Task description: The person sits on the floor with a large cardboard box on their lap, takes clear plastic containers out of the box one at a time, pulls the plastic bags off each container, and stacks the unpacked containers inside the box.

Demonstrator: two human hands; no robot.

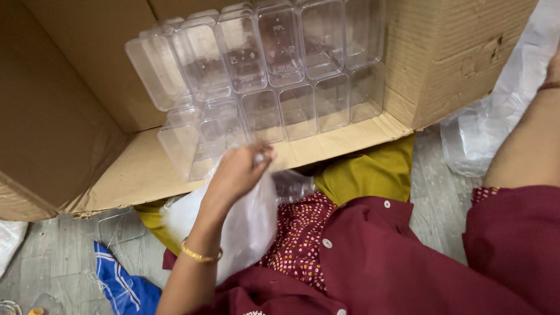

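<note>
Several clear rectangular plastic containers [280, 58] are stacked in rows inside a big cardboard box [455, 52] lying on its side. My left hand [239, 169], with a gold bangle at the wrist, is closed on a clear plastic bag [251, 224] just in front of the lowest row of containers. My right arm reaches to the upper right. Only the edge of my right hand [554, 61] shows, against crumpled clear plastic film [484, 134]; its fingers are out of the frame.
The box's lower flap [140, 169] lies flat on the grey floor. A loose clear container [119, 224] and a blue cloth [122, 286] lie at the lower left. Olive-yellow fabric [373, 175] and my maroon garment [379, 262] fill the foreground.
</note>
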